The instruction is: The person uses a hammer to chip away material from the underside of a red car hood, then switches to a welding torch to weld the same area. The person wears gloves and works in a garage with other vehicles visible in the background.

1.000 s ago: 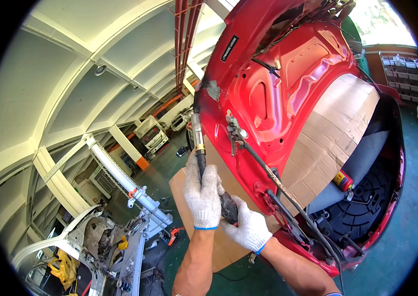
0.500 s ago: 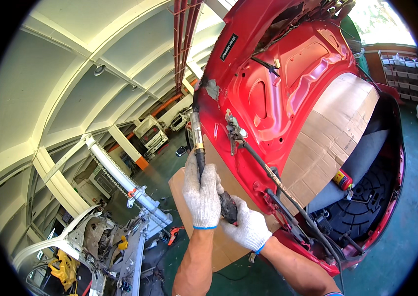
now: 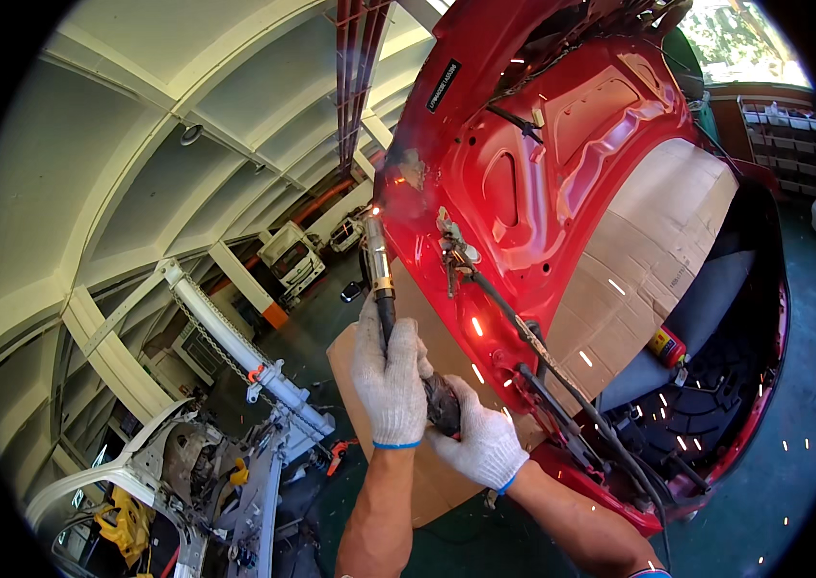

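Both my hands wear white knit gloves with blue cuffs and are closed on a welding torch [image 3: 378, 260]. Its metal nozzle points up, with a small bright glow at its tip against the edge of the raised red car lid [image 3: 485, 125]. My left hand [image 3: 391, 385] wraps round the torch's black neck; my right hand [image 3: 478, 438] grips the dark handle lower down. A little smoke hangs by a scorched grey patch [image 3: 410, 171] above the tip. Right of the nozzle, a worn metal clamp [image 3: 456, 249] sits at the lid's edge, a dark cable running down from it.
Cardboard [image 3: 644, 226] covers the car's opening, and another sheet [image 3: 355, 371] hangs behind my hands. A red fire extinguisher [image 3: 666, 347] lies in the trunk. Sparks fly across the right side. At left stand a chained pulling post [image 3: 244, 347] and a stripped car body [image 3: 129, 472].
A bright glow, smoke and flying sparks have appeared at the torch tip and around the car, and the picture has darkened. My hands have hardly moved on the torch.
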Demonstrator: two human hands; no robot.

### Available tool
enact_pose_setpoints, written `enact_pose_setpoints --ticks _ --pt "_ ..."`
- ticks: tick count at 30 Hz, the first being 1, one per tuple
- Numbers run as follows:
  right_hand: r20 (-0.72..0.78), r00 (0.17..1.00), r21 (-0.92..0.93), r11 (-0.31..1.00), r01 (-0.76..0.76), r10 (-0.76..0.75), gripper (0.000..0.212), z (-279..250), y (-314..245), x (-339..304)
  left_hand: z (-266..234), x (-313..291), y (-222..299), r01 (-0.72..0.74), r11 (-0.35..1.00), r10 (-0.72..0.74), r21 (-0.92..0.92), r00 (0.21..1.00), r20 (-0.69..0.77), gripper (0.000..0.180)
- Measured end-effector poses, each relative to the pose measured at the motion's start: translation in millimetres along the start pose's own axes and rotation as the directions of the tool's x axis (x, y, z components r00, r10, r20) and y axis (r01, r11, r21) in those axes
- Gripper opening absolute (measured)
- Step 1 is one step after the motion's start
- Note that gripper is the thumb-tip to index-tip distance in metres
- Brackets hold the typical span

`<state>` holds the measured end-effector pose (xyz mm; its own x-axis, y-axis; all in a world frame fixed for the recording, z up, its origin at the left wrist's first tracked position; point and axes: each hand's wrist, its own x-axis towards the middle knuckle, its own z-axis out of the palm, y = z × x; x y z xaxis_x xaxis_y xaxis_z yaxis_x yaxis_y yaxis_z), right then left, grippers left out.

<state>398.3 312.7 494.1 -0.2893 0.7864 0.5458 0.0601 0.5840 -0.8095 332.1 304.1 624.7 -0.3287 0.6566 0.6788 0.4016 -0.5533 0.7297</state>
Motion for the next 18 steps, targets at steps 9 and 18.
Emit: enact_pose_setpoints --ticks 9,18 --pt "0.008 0.999 -0.015 0.999 -0.044 0.044 0.080 -0.4 -3.2 -1.2 -1.9 -2.4 -4.1 -0.010 1.000 0.010 -0.003 1.000 0.006 0.034" --pt "-0.007 0.999 0.004 0.999 -0.037 0.037 0.074 2.0 -1.1 1.8 -0.8 -0.4 -3.0 -0.016 1.000 0.016 0.012 1.000 -0.006 0.034"
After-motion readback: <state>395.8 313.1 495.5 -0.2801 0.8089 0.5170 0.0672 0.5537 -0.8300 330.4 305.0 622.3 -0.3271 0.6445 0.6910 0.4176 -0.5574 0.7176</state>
